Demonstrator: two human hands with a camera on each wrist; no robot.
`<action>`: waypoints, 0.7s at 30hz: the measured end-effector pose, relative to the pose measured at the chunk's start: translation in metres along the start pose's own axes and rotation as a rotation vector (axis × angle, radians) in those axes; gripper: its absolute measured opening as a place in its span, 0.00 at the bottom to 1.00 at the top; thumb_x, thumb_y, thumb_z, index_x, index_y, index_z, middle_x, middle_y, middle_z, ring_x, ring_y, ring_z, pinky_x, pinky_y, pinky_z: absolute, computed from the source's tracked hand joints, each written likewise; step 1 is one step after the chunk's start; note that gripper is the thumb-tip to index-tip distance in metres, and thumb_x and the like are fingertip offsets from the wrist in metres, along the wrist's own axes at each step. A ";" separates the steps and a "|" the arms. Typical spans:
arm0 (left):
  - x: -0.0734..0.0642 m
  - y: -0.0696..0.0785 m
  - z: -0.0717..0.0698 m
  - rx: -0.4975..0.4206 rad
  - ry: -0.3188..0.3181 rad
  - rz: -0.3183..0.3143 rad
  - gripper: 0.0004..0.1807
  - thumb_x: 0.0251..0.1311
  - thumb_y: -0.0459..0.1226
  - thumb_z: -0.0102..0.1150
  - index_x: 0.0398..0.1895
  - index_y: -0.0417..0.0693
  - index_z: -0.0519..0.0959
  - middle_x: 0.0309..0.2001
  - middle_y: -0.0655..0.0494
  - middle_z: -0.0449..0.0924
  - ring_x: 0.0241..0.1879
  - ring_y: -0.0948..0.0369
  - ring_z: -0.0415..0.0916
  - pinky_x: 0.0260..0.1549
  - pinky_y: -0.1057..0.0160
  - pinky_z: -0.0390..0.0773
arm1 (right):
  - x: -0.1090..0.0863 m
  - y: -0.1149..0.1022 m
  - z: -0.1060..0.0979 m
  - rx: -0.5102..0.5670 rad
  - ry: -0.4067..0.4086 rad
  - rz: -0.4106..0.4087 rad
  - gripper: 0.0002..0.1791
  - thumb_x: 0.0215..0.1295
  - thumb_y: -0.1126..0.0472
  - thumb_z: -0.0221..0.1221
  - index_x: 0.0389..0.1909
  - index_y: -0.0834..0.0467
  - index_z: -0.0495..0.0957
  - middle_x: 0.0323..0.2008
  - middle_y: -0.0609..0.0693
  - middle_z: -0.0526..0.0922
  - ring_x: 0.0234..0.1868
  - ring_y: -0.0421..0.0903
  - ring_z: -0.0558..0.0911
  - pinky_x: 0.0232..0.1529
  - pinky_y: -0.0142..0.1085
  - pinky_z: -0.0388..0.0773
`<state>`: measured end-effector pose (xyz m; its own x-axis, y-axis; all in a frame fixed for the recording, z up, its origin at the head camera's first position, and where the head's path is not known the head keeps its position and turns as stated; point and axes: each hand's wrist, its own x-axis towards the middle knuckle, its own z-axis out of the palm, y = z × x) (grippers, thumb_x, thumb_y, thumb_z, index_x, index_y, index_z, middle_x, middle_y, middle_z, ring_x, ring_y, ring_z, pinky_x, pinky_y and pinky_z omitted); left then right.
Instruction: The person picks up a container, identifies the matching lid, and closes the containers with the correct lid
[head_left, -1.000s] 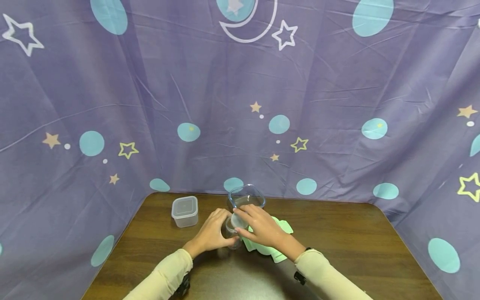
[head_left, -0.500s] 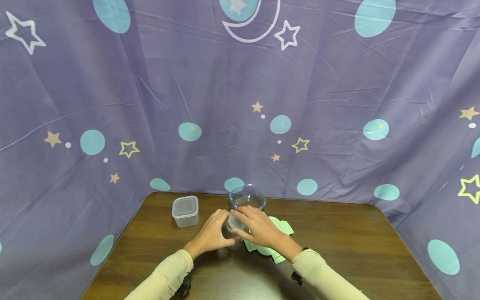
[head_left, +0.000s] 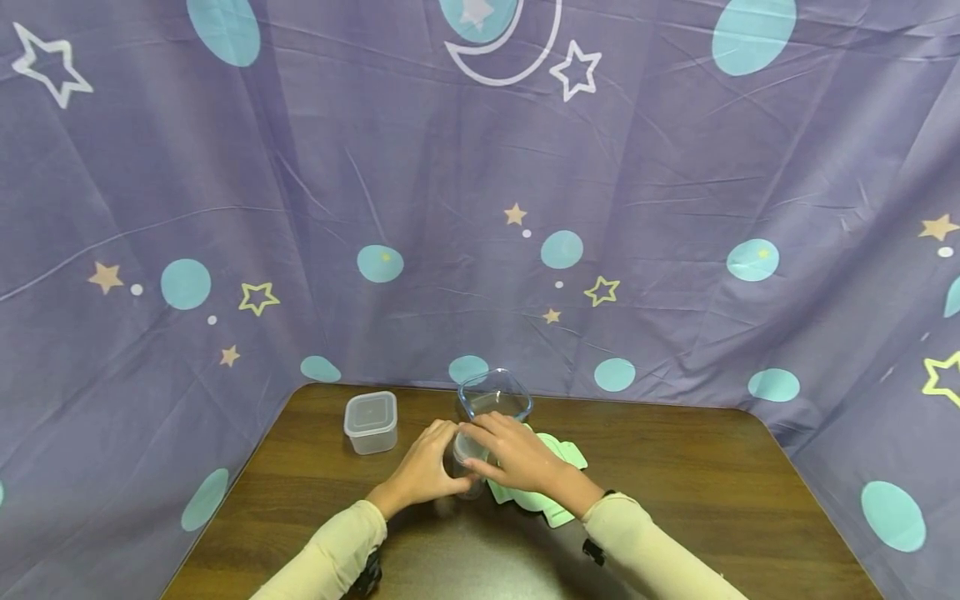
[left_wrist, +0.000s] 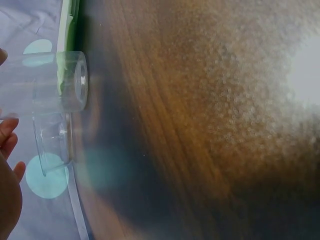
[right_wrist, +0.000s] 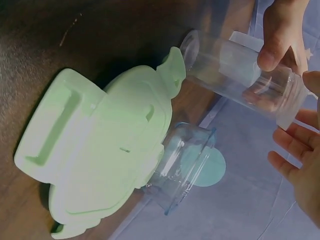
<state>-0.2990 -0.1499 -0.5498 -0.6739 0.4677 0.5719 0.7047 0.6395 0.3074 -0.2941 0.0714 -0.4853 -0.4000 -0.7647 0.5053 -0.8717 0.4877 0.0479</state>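
A clear, tall cylindrical jar (right_wrist: 220, 65) stands on the table between my hands. My left hand (head_left: 422, 467) grips its side, thumb toward me and fingers around the far side. At the jar's mouth sits a translucent round lid (head_left: 468, 445). My right hand (head_left: 519, 454) holds that lid from above by its edge, thumb on the near side and fingers on the far side. In the right wrist view the lid lies level across the jar's top. Beside the jar, under my right hand, rests a pale green snap lid (right_wrist: 115, 145) with side flaps.
A clear glass container (head_left: 497, 398) with a bluish rim stands behind my hands. Toward the back left is a square translucent plastic box (head_left: 371, 422) with its lid on. The wooden table (head_left: 697, 492) ends at a patterned purple curtain (head_left: 645, 167).
The round lid was held tilted at the jar's mouth; my right hand has moved slightly left and lowered it flat onto the top. My left hand keeps its grip on the jar.
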 end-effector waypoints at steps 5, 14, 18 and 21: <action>0.000 0.000 0.000 0.003 0.003 0.003 0.36 0.41 0.53 0.77 0.55 0.51 0.76 0.46 0.62 0.79 0.50 0.63 0.74 0.51 0.57 0.79 | 0.003 -0.001 -0.004 -0.018 -0.052 -0.008 0.28 0.71 0.45 0.61 0.64 0.57 0.76 0.55 0.48 0.81 0.51 0.44 0.80 0.51 0.39 0.81; 0.001 0.003 -0.001 -0.006 0.001 -0.015 0.37 0.41 0.52 0.78 0.56 0.51 0.76 0.47 0.61 0.80 0.51 0.62 0.75 0.51 0.56 0.79 | 0.007 -0.002 -0.012 -0.041 -0.131 -0.010 0.28 0.71 0.45 0.60 0.65 0.56 0.76 0.55 0.48 0.81 0.54 0.45 0.80 0.53 0.40 0.81; 0.000 0.004 -0.002 -0.015 -0.005 -0.035 0.37 0.41 0.52 0.78 0.56 0.50 0.77 0.47 0.60 0.80 0.50 0.62 0.76 0.50 0.56 0.80 | 0.009 -0.002 -0.015 -0.038 -0.163 -0.007 0.28 0.72 0.45 0.60 0.66 0.55 0.76 0.57 0.48 0.81 0.56 0.45 0.80 0.55 0.40 0.81; -0.001 0.004 -0.002 -0.023 -0.027 -0.060 0.36 0.43 0.52 0.78 0.56 0.50 0.77 0.48 0.59 0.81 0.50 0.62 0.76 0.50 0.57 0.80 | 0.010 -0.003 -0.016 -0.042 -0.186 -0.006 0.28 0.72 0.45 0.60 0.67 0.54 0.75 0.57 0.47 0.81 0.58 0.45 0.79 0.57 0.40 0.81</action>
<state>-0.2951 -0.1492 -0.5482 -0.7207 0.4452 0.5313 0.6675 0.6526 0.3586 -0.2912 0.0695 -0.4671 -0.4432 -0.8305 0.3374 -0.8634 0.4967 0.0886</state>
